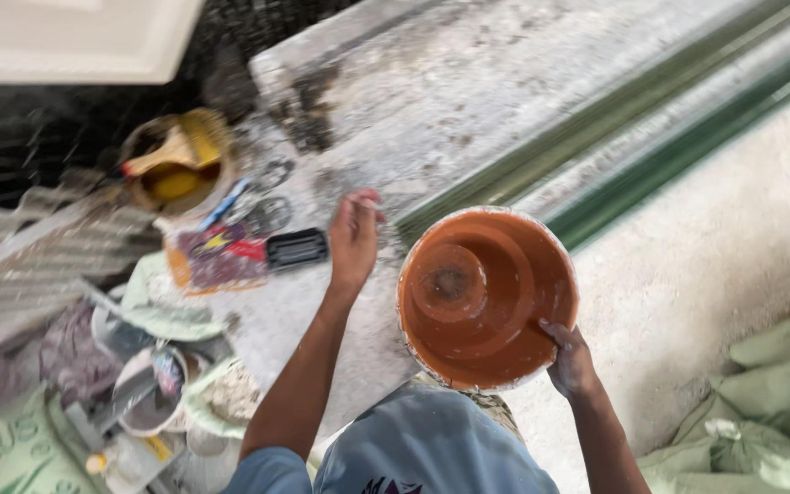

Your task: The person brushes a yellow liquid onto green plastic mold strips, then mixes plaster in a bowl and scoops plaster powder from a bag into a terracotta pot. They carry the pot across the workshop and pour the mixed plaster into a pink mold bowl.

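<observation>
An orange bucket [486, 297] (paint-smeared inside) was held tilted above the grey slab [468, 101], its rim gripped by the right hand [571, 361]. The left hand [354, 240] hovered empty, fingers loosely curled, near a black brush [296, 249] and a yellow paint can [178, 163].

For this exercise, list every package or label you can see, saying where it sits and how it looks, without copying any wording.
Green sacks: lower right, plump, pale green.
Printed green sack: bottom left corner, pale green, darker lettering.
Flat packet: left of the left hand, orange, red and purple.
Small labelled container: lower left, blurred.
</observation>
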